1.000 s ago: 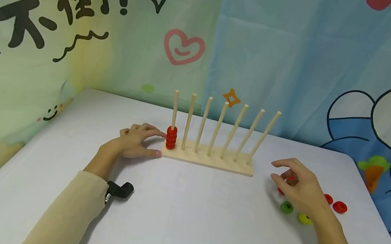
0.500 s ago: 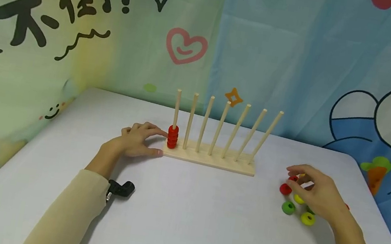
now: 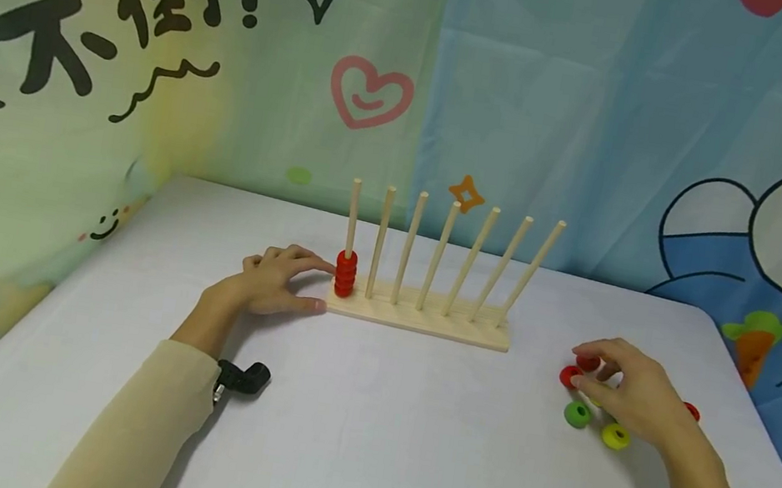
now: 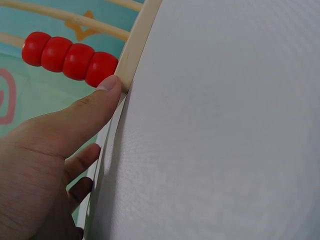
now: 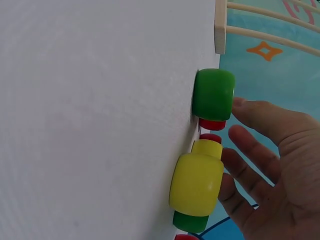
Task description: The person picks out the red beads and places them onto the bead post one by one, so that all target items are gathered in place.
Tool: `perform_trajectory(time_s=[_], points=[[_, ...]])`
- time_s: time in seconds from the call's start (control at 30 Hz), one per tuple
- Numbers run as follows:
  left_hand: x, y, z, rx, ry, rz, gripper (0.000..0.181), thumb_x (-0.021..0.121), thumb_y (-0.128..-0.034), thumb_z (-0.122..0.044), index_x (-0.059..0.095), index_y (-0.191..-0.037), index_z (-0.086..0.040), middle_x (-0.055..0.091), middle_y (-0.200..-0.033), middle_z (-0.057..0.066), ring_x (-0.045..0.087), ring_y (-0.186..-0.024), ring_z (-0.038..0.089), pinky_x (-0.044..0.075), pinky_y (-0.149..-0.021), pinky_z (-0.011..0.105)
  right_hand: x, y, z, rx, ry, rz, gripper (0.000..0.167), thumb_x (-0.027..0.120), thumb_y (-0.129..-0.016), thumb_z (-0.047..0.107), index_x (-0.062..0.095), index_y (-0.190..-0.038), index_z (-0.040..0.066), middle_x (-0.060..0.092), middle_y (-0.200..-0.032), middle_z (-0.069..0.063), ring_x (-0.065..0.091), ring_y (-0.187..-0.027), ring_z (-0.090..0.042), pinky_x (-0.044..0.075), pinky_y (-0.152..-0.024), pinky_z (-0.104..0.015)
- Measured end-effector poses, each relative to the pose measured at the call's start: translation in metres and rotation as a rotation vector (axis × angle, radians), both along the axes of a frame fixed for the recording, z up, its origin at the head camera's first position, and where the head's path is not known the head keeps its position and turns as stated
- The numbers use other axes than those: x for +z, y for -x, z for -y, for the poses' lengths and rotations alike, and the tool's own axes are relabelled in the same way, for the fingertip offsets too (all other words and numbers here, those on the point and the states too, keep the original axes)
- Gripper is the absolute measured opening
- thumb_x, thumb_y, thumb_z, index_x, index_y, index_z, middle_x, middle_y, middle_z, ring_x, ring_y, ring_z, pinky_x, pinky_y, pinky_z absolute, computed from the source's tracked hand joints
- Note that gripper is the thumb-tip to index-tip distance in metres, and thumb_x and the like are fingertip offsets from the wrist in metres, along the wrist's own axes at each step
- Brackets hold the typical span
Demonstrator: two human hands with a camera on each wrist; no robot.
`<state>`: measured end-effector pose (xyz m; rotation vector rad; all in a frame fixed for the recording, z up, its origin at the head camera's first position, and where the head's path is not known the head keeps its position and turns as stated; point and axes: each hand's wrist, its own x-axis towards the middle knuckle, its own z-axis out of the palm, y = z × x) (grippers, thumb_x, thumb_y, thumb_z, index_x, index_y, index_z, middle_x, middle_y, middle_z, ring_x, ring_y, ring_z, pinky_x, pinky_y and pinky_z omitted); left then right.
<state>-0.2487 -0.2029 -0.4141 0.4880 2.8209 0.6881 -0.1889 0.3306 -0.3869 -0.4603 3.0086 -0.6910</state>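
A wooden peg rack stands on the table, its several pegs rising from a flat base. Four-lobed red beads are stacked on the leftmost peg. My left hand touches the base's left end with its thumb and forefinger beside that stack. To the right of the rack, my right hand hovers low over loose beads, thumb and fingers apart. Nearest its fingertips are a red bead and a second red bead. The right wrist view shows the thumb close to a green bead, with nothing visibly gripped.
A green bead and a yellow bead lie in front of the right hand. Another red bead shows beyond the wrist; other beads are partly hidden. A printed cloth hangs behind the white table.
My right hand has moved right, from left of the loose beads to over them, then lowered slightly with its fingers around the red ones. The left hand stays at the rack's end.
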Motion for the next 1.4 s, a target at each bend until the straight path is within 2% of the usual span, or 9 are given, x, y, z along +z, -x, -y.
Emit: perform_trajectory(time_s=[0.23, 0.4, 0.67, 0.9, 1.03, 1.17, 1.27, 1.33, 1.4], points=[[0.0016, 0.0000, -0.0002, 0.008, 0.000, 0.001, 0.064, 0.069, -0.0877, -0.062, 0.053, -0.146, -0.040, 0.041, -0.156, 0.006, 0.033, -0.140, 0.044, 0.021, -0.104, 0.070, 0.0005, 0.0018, 0.0021, -0.004, -0.040, 0.086, 0.041, 0.080, -0.091, 0.024, 0.067, -0.126, 0.008, 0.067, -0.114, -0.013, 0.059, -0.101, -0.032, 0.053, -0.073, -0.036], [0.0001, -0.0002, -0.0005, 0.000, -0.012, 0.004, 0.064, 0.069, -0.0879, -0.063, 0.053, -0.146, -0.040, 0.041, -0.156, 0.006, 0.033, -0.139, 0.044, 0.020, -0.103, 0.069, -0.0010, 0.0010, 0.0015, -0.013, -0.063, 0.109, 0.043, 0.082, -0.089, 0.027, 0.068, -0.125, 0.008, 0.067, -0.111, -0.012, 0.059, -0.101, -0.033, 0.054, -0.077, -0.045], [0.0009, -0.0002, -0.0022, -0.008, -0.014, 0.000, 0.065, 0.068, -0.0879, -0.064, 0.053, -0.146, -0.040, 0.041, -0.156, 0.006, 0.033, -0.139, 0.044, 0.021, -0.103, 0.069, -0.0041, 0.0001, 0.0005, 0.003, -0.067, 0.085, 0.041, 0.082, -0.089, 0.026, 0.069, -0.123, 0.008, 0.067, -0.107, -0.009, 0.062, -0.100, -0.031, 0.055, -0.082, -0.051], [0.0028, -0.0013, -0.0017, 0.003, -0.008, 0.005, 0.065, 0.070, -0.0877, -0.062, 0.053, -0.147, -0.040, 0.041, -0.156, 0.005, 0.032, -0.140, 0.043, 0.020, -0.105, 0.069, -0.0016, -0.0029, 0.0037, -0.009, -0.022, 0.017, 0.037, 0.077, -0.092, 0.019, 0.068, -0.126, 0.007, 0.064, -0.120, -0.013, 0.062, -0.109, -0.038, 0.053, -0.092, -0.061], [0.0023, -0.0012, -0.0016, 0.001, -0.001, 0.004, 0.065, 0.070, -0.0878, -0.063, 0.052, -0.147, -0.041, 0.041, -0.156, 0.004, 0.033, -0.140, 0.041, 0.020, -0.105, 0.068, 0.0004, -0.0040, 0.0049, -0.020, 0.000, -0.013, 0.037, 0.076, -0.091, 0.014, 0.067, -0.126, 0.007, 0.061, -0.120, -0.013, 0.063, -0.110, -0.043, 0.053, -0.093, -0.063], [0.0011, -0.0004, -0.0009, 0.000, 0.007, -0.001, 0.065, 0.069, -0.0878, -0.063, 0.052, -0.147, -0.041, 0.041, -0.156, 0.004, 0.033, -0.140, 0.042, 0.021, -0.105, 0.069, -0.0022, -0.0031, 0.0052, 0.020, 0.035, -0.087, 0.036, 0.078, -0.089, 0.009, 0.068, -0.123, 0.007, 0.059, -0.119, -0.011, 0.066, -0.104, -0.039, 0.056, -0.089, -0.056], [0.0000, -0.0002, -0.0001, 0.000, 0.009, -0.005, 0.065, 0.069, -0.0880, -0.063, 0.052, -0.147, -0.041, 0.040, -0.157, 0.005, 0.033, -0.140, 0.043, 0.021, -0.105, 0.070, -0.0045, -0.0024, 0.0065, 0.059, 0.066, -0.173, 0.035, 0.081, -0.086, 0.005, 0.070, -0.120, 0.007, 0.059, -0.121, -0.010, 0.066, -0.098, -0.031, 0.060, -0.085, -0.034], [-0.0002, -0.0002, 0.0000, 0.003, 0.006, -0.004, 0.065, 0.070, -0.0883, -0.062, 0.052, -0.147, -0.042, 0.040, -0.157, 0.005, 0.033, -0.140, 0.043, 0.020, -0.105, 0.069, -0.0050, -0.0024, 0.0080, 0.072, 0.085, -0.208, 0.036, 0.081, -0.086, 0.004, 0.070, -0.119, 0.008, 0.061, -0.121, -0.009, 0.066, -0.096, -0.027, 0.056, -0.081, -0.020], [-0.0001, -0.0006, 0.0000, 0.006, 0.007, -0.004, 0.064, 0.070, -0.0885, -0.062, 0.052, -0.147, -0.042, 0.040, -0.157, 0.004, 0.033, -0.140, 0.043, 0.020, -0.105, 0.069, -0.0053, -0.0027, 0.0097, 0.075, 0.101, -0.212, 0.037, 0.081, -0.086, 0.006, 0.069, -0.121, 0.009, 0.064, -0.120, -0.009, 0.066, -0.095, -0.027, 0.052, -0.080, -0.014]])
